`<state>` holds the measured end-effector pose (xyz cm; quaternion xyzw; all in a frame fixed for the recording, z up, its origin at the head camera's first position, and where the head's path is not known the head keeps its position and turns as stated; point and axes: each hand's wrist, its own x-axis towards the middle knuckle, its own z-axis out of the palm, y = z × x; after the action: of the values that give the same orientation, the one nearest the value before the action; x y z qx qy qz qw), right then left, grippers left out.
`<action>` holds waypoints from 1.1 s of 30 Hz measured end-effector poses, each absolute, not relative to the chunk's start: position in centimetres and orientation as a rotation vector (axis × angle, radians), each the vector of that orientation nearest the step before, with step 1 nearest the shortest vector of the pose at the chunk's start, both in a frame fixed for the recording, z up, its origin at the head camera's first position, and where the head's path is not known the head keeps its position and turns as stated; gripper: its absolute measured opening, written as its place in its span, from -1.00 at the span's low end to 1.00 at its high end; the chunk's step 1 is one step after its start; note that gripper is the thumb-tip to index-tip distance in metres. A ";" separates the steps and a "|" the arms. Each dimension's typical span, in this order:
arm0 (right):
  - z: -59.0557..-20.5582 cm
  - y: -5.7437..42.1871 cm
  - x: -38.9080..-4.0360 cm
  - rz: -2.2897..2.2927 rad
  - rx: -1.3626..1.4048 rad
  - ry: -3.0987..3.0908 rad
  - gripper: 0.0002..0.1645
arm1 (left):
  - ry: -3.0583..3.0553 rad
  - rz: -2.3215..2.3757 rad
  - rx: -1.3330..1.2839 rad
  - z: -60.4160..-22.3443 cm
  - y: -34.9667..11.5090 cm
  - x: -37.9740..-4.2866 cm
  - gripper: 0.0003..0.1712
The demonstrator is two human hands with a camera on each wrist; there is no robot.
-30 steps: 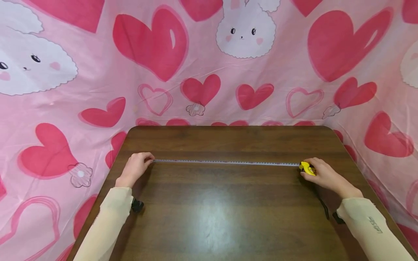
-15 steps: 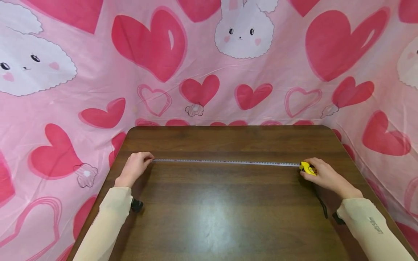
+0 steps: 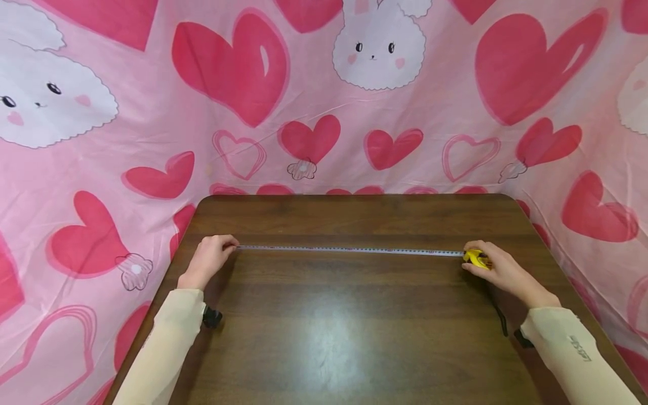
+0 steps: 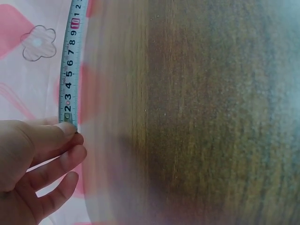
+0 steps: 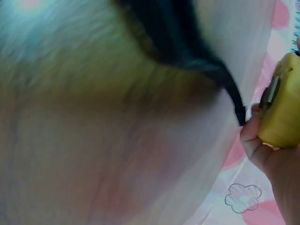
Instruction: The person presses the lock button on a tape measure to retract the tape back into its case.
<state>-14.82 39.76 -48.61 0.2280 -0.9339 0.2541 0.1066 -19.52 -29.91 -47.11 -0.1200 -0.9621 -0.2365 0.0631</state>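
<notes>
While the bench (image 3: 324,315) sits as it was, the tape blade (image 3: 349,249) spans its 12 o'clock half, drawn length approx. same, so prob. no more is being paid out. L hand (image 3: 207,257), at 10 o'clock, pinches the blade's tip; R hand (image 3: 502,273), at 2, curls round the yellow case (image 3: 476,259), just nudged a bit twd 12; black strap (image 3: 503,323) trails twd 5.

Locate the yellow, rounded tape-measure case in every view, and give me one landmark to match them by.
Head: the yellow, rounded tape-measure case is right of centre, in the right hand.
Left wrist: not in it; only the pale, number-printed tape strip shows, upper left.
Right wrist: the case is at the right edge, partly cut off.
Shared landmark: the pink, heart-printed cloth, left in the left wrist view, right in the right.
</notes>
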 end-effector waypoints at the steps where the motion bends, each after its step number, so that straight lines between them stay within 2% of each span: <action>1: -48.7 39.7 -14.8 0.768 0.717 -2.710 -0.50 | -2.906 -0.714 -0.360 -47.1 -29.9 -19.5 -0.93; 8: -49.1 39.4 -15.0 0.740 0.894 -2.587 -0.50 | -2.918 -0.702 -0.350 -46.9 -30.2 -19.6 -0.93; 17: -49.0 39.7 -15.1 0.718 0.908 -2.632 -0.42 | -2.933 -0.714 -0.346 -46.6 -30.4 -19.8 -0.91; 33: -49.0 39.7 -14.8 0.743 0.936 -2.594 -0.47 | -2.938 -0.708 -0.348 -46.6 -30.0 -19.7 -0.89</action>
<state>-14.85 39.75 -48.99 0.3244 -0.8991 0.2573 0.1422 -19.72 -29.96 -46.60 -0.1144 -0.9646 -0.2325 0.0496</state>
